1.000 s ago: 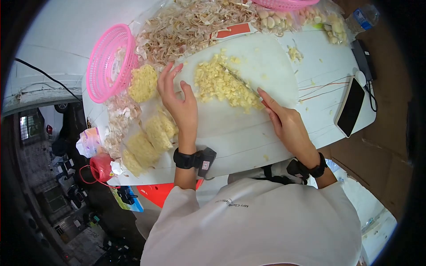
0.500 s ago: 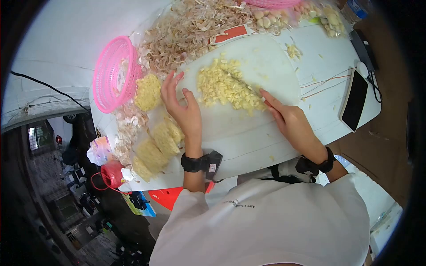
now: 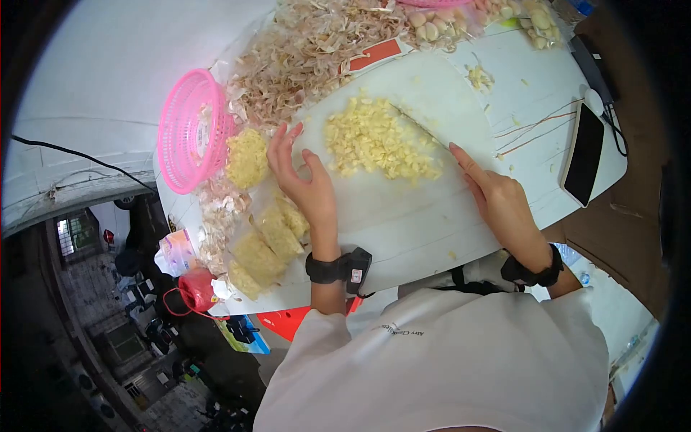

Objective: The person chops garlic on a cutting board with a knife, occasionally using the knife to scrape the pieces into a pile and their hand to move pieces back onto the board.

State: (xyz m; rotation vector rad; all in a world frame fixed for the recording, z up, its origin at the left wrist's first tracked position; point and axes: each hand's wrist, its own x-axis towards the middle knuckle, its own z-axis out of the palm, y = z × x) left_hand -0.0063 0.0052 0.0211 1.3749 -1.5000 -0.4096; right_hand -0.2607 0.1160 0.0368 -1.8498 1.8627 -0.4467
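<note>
A pile of chopped garlic [image 3: 381, 140] lies spread on the white cutting board [image 3: 425, 205]. My right hand [image 3: 500, 198] is closed round the handle of a knife [image 3: 421, 128], its index finger stretched along the top. The thin blade slants up and left, at the right edge of the pile. My left hand [image 3: 306, 173] is raised over the board's left side, fingers apart and holding nothing. Close to its fingertips is a mound of minced garlic [image 3: 246, 158]. Clear bags of minced garlic [image 3: 263, 248] lie beside the left wrist.
A heap of garlic skins [image 3: 309, 54] covers the far side of the table. At the left stands a pink basket [image 3: 169, 133]. Bagged garlic cloves [image 3: 435, 29] lie at the back. A phone [image 3: 581, 155] rests near the right edge; a red bag [image 3: 196, 288] sits front left.
The knife has come away from the middle of the garlic to its right edge, along with my right hand. My left hand stays open in much the same place. The view has shifted slightly.
</note>
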